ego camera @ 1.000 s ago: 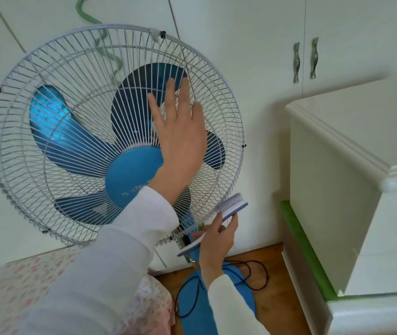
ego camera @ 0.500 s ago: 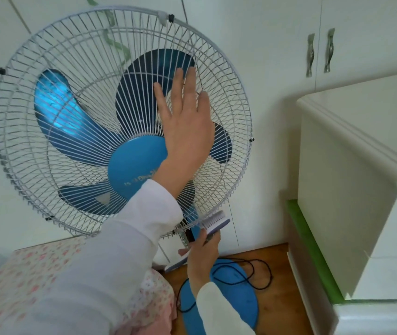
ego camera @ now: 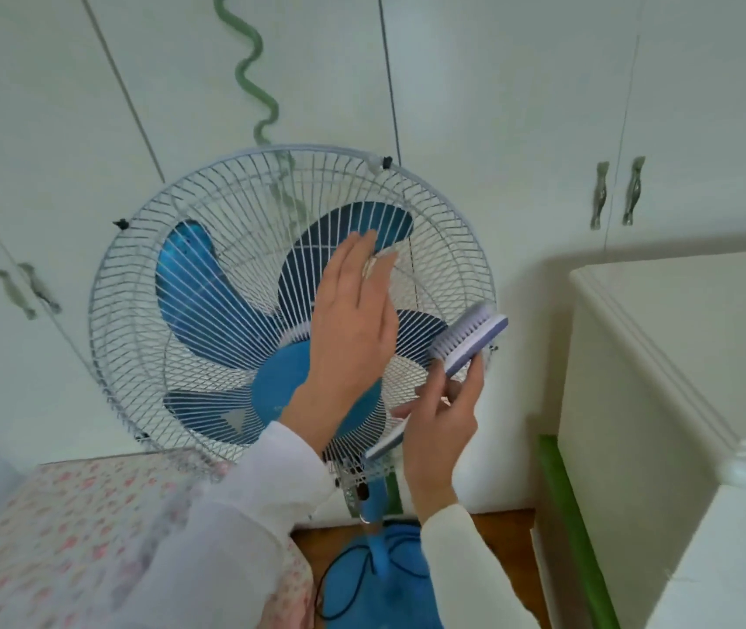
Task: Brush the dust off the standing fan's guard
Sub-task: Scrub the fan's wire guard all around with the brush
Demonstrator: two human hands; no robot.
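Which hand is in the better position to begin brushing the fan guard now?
The right hand. It already holds the brush, with the bristles turned toward the guard near its right edge. The left hand is flat and open against the wires, holding nothing, so it suits steadying the fan.

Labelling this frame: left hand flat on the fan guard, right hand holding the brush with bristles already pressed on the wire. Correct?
Not quite. In the head view the brush in the right hand is held off the fan guard, near its right edge, with no visible contact. The left hand does lie open and flat against the guard.
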